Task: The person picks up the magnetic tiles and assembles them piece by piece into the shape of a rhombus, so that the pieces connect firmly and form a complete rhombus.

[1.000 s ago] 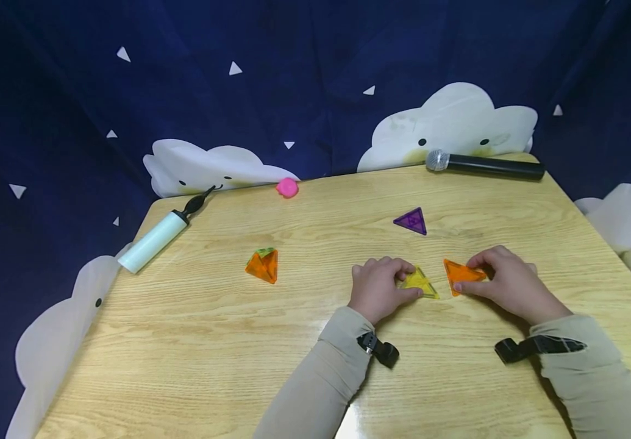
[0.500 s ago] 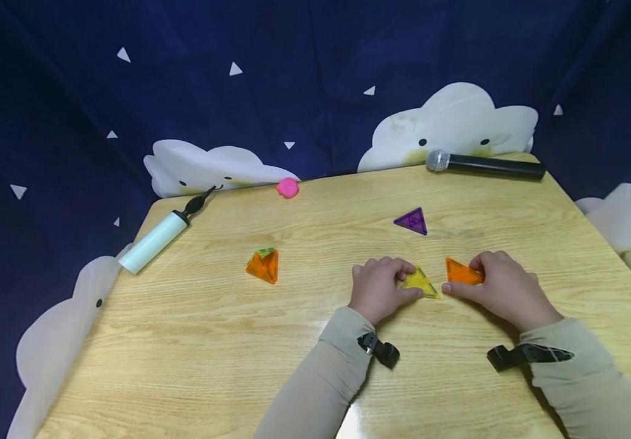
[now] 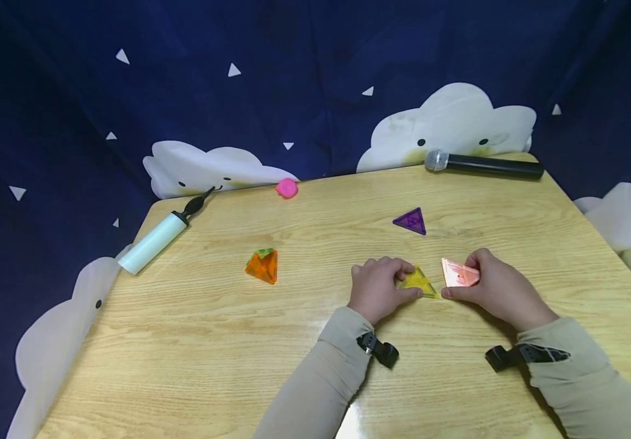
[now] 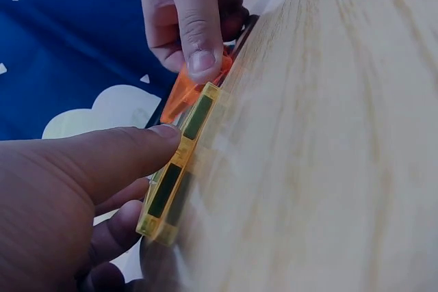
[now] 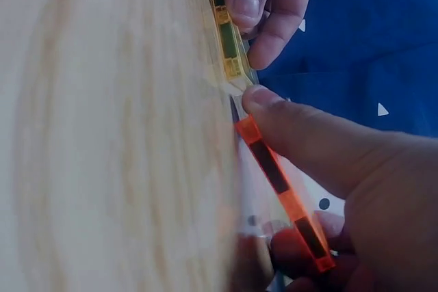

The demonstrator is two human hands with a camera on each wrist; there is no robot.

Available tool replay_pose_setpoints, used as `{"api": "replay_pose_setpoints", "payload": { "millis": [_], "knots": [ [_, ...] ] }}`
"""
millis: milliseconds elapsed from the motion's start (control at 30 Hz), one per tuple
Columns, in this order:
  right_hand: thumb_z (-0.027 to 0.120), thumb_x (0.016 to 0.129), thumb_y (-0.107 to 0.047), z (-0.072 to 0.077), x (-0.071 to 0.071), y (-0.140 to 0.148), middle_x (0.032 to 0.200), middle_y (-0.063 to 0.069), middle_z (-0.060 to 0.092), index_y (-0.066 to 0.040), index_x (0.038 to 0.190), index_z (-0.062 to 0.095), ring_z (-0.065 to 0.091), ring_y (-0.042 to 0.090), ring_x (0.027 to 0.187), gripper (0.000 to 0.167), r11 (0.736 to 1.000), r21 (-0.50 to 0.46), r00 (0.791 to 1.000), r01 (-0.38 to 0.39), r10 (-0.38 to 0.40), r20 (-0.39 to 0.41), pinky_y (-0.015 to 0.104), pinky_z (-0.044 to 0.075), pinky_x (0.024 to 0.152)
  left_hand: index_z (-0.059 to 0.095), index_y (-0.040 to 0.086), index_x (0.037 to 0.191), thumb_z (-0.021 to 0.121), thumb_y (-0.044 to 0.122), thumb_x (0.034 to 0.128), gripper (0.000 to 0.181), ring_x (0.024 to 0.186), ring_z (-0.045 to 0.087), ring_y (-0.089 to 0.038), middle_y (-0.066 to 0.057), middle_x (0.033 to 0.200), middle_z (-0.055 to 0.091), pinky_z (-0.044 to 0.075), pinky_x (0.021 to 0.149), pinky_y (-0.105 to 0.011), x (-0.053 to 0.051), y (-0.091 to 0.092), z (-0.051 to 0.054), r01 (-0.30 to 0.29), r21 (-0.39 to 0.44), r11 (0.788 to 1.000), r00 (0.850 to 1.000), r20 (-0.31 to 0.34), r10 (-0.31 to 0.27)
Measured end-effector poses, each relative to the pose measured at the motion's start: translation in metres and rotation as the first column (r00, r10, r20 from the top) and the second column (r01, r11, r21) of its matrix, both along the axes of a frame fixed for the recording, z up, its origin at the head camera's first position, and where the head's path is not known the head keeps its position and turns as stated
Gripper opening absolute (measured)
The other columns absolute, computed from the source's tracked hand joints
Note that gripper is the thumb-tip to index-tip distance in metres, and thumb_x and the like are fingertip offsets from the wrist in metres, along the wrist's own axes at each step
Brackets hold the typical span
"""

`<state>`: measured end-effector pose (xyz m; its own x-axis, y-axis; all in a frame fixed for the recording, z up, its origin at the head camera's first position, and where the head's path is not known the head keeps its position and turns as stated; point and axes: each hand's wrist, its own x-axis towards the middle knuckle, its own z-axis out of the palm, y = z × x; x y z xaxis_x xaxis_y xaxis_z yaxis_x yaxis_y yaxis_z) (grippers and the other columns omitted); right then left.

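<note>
My left hand (image 3: 378, 286) pinches a yellow triangular magnetic tile (image 3: 418, 283) between thumb and fingers, low over the wooden table. To its right, my right hand (image 3: 499, 291) grips an orange triangular magnetic tile (image 3: 459, 274), which looks pale pink under glare. In the right wrist view the orange tile (image 5: 279, 186) slants, its end towards the yellow tile (image 5: 228, 39) lower than the other. A small gap parts the two tiles in the head view. From the left wrist, dark magnet strips show along the yellow tile's edge (image 4: 165, 193); fingers cover part of each tile.
Behind the hands lies a purple triangular tile (image 3: 411, 221). An orange and green tile construction (image 3: 263, 266) stands to the left. Farther back are a pale blue hand pump (image 3: 156, 241), a pink piece (image 3: 286, 188) and a microphone (image 3: 485, 166) by the curtain (image 3: 315, 79).
My right hand has moved slightly left with the orange tile, its thumb now closer to the yellow tile. The orange tile has tilted and catches glare. My left hand stays in place.
</note>
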<state>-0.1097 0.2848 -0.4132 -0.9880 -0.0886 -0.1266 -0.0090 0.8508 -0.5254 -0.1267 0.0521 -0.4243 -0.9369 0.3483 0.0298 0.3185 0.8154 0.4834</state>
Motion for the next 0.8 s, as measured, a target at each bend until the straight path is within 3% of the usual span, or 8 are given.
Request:
{"api": "replay_pose_setpoints", "payload": {
  "millis": [167, 500, 800],
  "knots": [
    [0.081, 0.078, -0.056, -0.0024, -0.0006, 0.0008, 0.095, 0.014, 0.062, 0.001, 0.119, 0.051, 0.054, 0.025, 0.077, 0.077, 0.999, -0.049, 1.000, 0.008, -0.009, -0.014, 0.034, 0.041, 0.066, 0.071, 0.034, 0.116, 0.079, 0.053, 0.0820, 0.040, 0.082, 0.044, -0.004, 0.023, 0.087, 0.053, 0.027, 0.078, -0.029, 0.0002, -0.0002, -0.0009, -0.001, 0.003, 1.000, 1.000, 0.010, 0.001],
    [0.078, 0.089, -0.032, -0.0048, -0.0006, -0.0009, 0.084, 0.008, 0.060, 0.002, 0.123, 0.057, 0.052, 0.020, 0.071, 0.053, 0.994, -0.104, 0.996, 0.023, -0.031, -0.081, 0.033, 0.041, 0.061, 0.071, 0.034, 0.116, 0.079, 0.053, 0.0818, 0.040, 0.082, 0.045, -0.003, 0.023, 0.087, 0.054, 0.028, 0.079, -0.030, 0.0003, 0.0000, -0.0002, -0.002, 0.010, 1.000, 1.000, 0.011, 0.002],
    [0.078, 0.089, -0.031, -0.0058, -0.0013, -0.0023, 0.083, 0.008, 0.059, 0.002, 0.122, 0.059, 0.051, 0.021, 0.071, 0.050, 0.993, -0.114, 0.995, 0.031, -0.042, -0.092, 0.032, 0.040, 0.060, 0.071, 0.034, 0.116, 0.078, 0.054, 0.0824, 0.040, 0.081, 0.045, -0.003, 0.023, 0.086, 0.053, 0.028, 0.079, -0.030, 0.0002, 0.0002, 0.0006, 0.001, 0.000, 1.000, 1.000, 0.012, -0.001]
  ]
}}
